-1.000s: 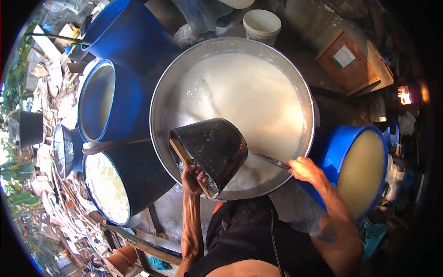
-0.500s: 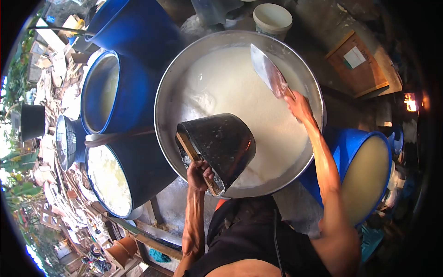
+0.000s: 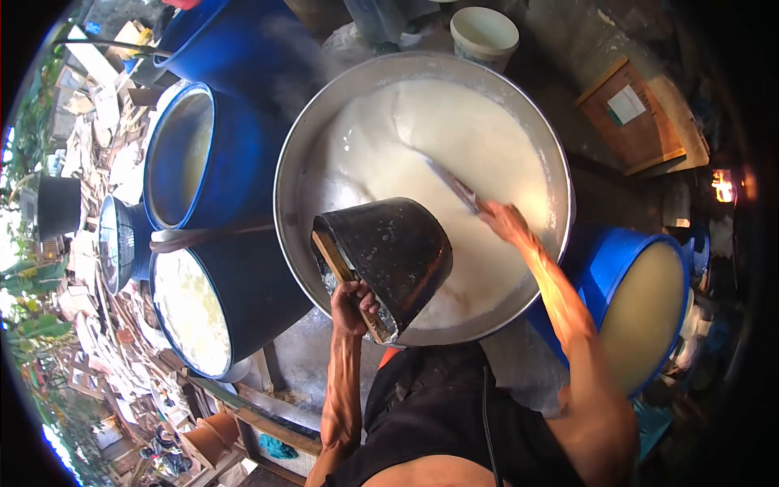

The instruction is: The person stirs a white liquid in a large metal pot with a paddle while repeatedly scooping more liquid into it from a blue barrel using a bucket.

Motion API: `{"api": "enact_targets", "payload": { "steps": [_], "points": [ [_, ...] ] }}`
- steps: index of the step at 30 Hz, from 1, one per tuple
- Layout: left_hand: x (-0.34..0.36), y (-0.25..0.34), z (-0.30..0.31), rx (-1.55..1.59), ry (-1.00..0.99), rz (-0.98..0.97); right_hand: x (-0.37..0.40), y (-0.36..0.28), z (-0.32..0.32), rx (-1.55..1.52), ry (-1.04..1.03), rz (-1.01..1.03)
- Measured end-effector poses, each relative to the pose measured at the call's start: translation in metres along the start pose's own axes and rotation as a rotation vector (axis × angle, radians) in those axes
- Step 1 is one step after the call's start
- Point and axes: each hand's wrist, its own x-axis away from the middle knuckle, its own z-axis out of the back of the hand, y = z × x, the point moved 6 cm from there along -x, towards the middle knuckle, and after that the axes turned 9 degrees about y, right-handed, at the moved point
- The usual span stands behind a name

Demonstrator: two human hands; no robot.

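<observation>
A wide metal vat (image 3: 286,174) of milky white liquid (image 3: 495,154) stands in front of me. My left hand (image 3: 350,307) is closed round the wooden crossbar handle (image 3: 331,258) of a black bucket (image 3: 389,252), which lies tilted over the vat's near left part. Its mouth faces toward my hand, and what is inside is mostly hidden. My right hand (image 3: 505,221) grips a flat paddle (image 3: 454,185) by its handle. The blade is turned nearly edge-on, its tip in the liquid near the middle of the vat, with ripples around it.
Blue barrels (image 3: 209,154) stand to the left, one with white, curd-like contents (image 3: 191,312). Another blue barrel (image 3: 677,252) with yellowish liquid is at the right. A white bucket (image 3: 484,36) sits behind the vat. Fire (image 3: 721,187) glows at far right, past a wooden board (image 3: 633,118).
My right hand has swept the paddle left and toward me, from the vat's far right side to its middle, and the blade has turned edge-on. My left hand and the bucket barely moved.
</observation>
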Motion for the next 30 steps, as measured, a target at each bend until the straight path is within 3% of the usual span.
{"api": "enact_targets", "payload": {
  "steps": [2, 6, 12, 14, 15, 16, 18, 22, 25, 27, 30],
  "points": [
    [0.0, 0.0, 0.0, -0.014, 0.008, -0.011, 0.039, -0.012, 0.009, 0.042, -0.079, -0.067],
    [0.0, 0.0, 0.0, 0.002, -0.028, -0.007, 0.11, -0.029, 0.025, 0.121, -0.119, 0.017],
    [0.003, 0.002, -0.003, -0.022, -0.006, -0.033, 0.177, -0.042, 0.059, 0.297, -0.293, -0.014],
    [0.002, 0.002, -0.003, -0.028, 0.003, -0.037, 0.18, -0.068, 0.095, 0.252, -0.277, 0.157],
    [0.001, 0.002, -0.002, -0.029, 0.005, -0.034, 0.172, -0.064, 0.109, 0.166, -0.375, 0.098],
    [0.001, 0.002, -0.001, -0.029, 0.008, -0.029, 0.163, -0.06, 0.114, 0.053, -0.393, 0.241],
    [0.0, 0.001, -0.002, -0.027, 0.011, -0.027, 0.148, -0.066, 0.15, -0.021, -0.598, -0.405],
    [0.0, 0.001, -0.004, -0.01, -0.005, -0.01, 0.106, -0.084, 0.169, -0.152, -0.241, -0.518],
    [-0.003, 0.001, -0.001, -0.025, 0.021, -0.016, 0.052, -0.051, 0.135, -0.318, 0.036, -0.415],
    [-0.002, 0.0, 0.0, -0.028, 0.046, -0.014, 0.012, -0.051, 0.124, -0.299, 0.136, -0.447],
    [-0.003, 0.001, 0.001, -0.031, 0.072, -0.012, -0.057, -0.024, 0.088, -0.341, 0.238, -0.332]
  ]
}}
